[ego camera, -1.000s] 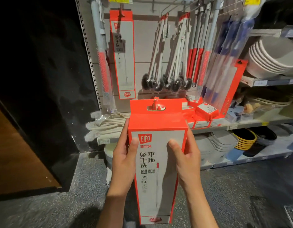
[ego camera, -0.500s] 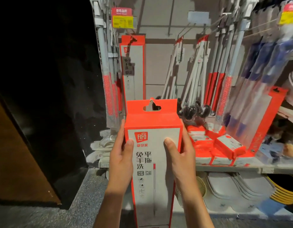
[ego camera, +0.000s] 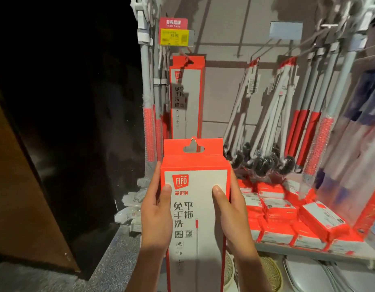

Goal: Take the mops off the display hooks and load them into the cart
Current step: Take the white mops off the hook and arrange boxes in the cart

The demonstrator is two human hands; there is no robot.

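Closest to me, the left hand (ego camera: 156, 216) and right hand (ego camera: 232, 216) grip a tall orange-and-white mop box (ego camera: 196, 207) by its sides, thumbs pressed on the front, fingers wrapped behind. The box stands upright, its hang tab empty, off any hook. To its right, a shelf (ego camera: 287, 250) carries rows of small orange packs (ego camera: 275, 209). Farther back, a second box (ego camera: 186, 98) hangs on a hook under a yellow price tag (ego camera: 174, 37). Right of it, white-handled brushes (ego camera: 264, 161) and wrapped poles (ego camera: 321, 133) hang against the panel.
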